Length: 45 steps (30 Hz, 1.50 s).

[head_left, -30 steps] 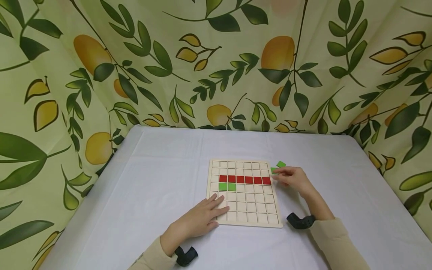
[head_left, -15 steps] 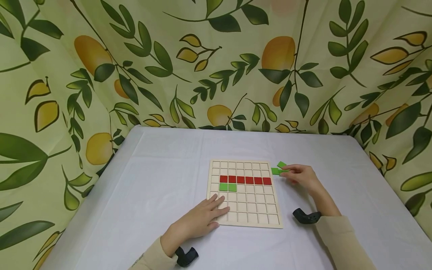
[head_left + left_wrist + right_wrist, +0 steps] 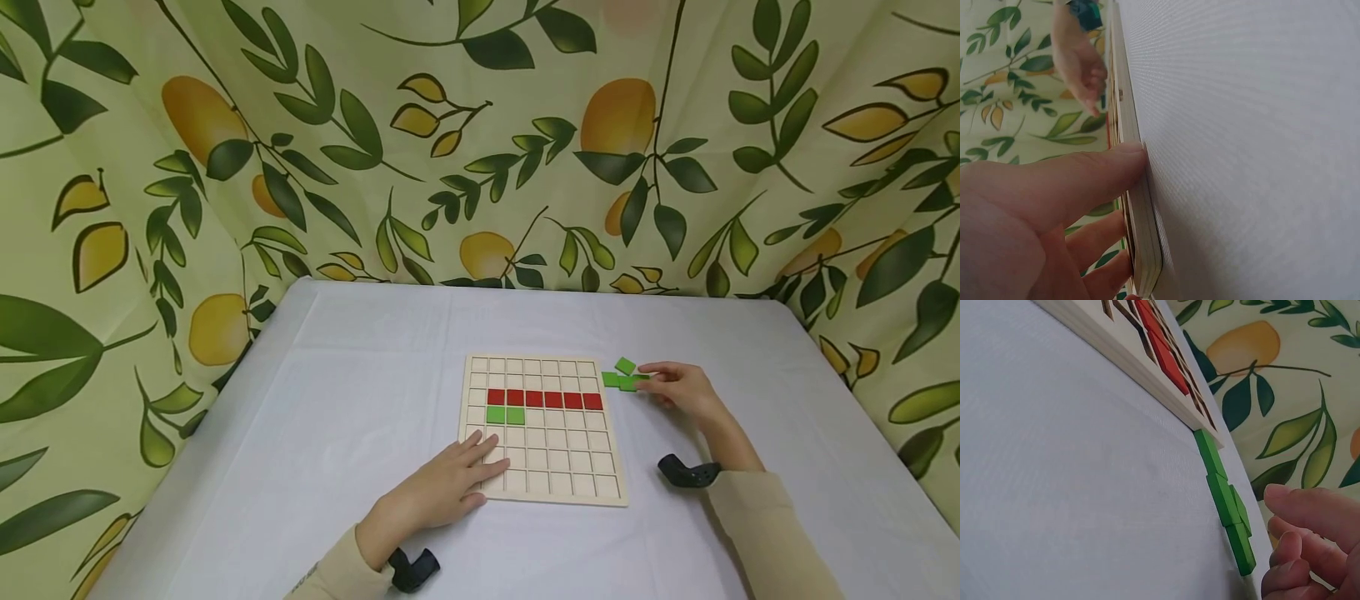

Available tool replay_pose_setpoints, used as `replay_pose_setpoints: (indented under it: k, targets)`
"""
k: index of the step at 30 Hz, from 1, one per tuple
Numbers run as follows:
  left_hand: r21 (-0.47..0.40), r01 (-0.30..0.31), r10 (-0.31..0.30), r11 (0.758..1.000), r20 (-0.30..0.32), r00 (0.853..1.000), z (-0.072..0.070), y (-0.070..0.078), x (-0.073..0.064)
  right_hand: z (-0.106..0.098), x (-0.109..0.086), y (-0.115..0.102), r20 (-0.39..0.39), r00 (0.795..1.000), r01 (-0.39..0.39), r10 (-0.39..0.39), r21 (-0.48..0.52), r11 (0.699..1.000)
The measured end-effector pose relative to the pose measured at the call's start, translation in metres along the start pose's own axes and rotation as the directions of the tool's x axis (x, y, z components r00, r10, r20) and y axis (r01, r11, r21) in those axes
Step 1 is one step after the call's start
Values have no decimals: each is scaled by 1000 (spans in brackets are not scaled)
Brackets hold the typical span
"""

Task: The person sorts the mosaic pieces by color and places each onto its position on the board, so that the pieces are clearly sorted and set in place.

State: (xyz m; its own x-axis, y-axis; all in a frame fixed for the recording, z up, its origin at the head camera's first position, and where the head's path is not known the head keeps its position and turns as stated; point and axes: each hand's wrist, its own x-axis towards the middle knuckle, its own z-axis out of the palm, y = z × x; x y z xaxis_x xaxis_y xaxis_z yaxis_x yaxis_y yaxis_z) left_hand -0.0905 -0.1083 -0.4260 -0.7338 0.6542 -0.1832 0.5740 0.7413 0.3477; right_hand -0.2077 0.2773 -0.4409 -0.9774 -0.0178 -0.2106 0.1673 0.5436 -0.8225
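Note:
A pale wooden grid board [image 3: 549, 479] lies on the table with a row of red square tiles [image 3: 535, 399]. Below them sit two green tiles [image 3: 496, 414]. My left hand [image 3: 438, 483] rests on the board's near left corner, fingers spread; in the left wrist view its thumb [image 3: 1085, 181] lies against the board's edge. Several loose green tiles [image 3: 626, 366] are clustered off the board's far right corner. My right hand [image 3: 682, 390] hovers at the right end of this cluster; in the right wrist view its loosely bent fingers [image 3: 1288, 569] hold nothing, beside the green tiles [image 3: 1222, 500].
A white cloth [image 3: 367, 375] covers the table. Black wrist devices hang at the left wrist [image 3: 414, 571] and the right wrist [image 3: 686, 472]. Behind the table hangs a leaf-and-fruit patterned curtain [image 3: 480, 167].
My right hand has moved rightward from the board's edge along the loose green tiles, bringing more of them into sight. My left hand has stayed on the board.

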Motion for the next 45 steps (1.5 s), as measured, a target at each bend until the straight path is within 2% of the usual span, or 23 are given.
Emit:
replay_pose_setpoints:
  k: [17, 36, 45]
  targets:
    - [1, -7, 7, 1000, -18, 1000, -1, 0, 0, -8, 8, 10, 11, 995, -96, 96, 12, 995]
    - [20, -15, 15, 1000, -23, 1000, 2, -2, 1, -6, 12, 16, -16, 993, -115, 115, -30, 993]
    - [9, -11, 11, 1000, -16, 1000, 2, -1, 0, -4, 12, 19, -22, 997, -77, 76, -44, 996]
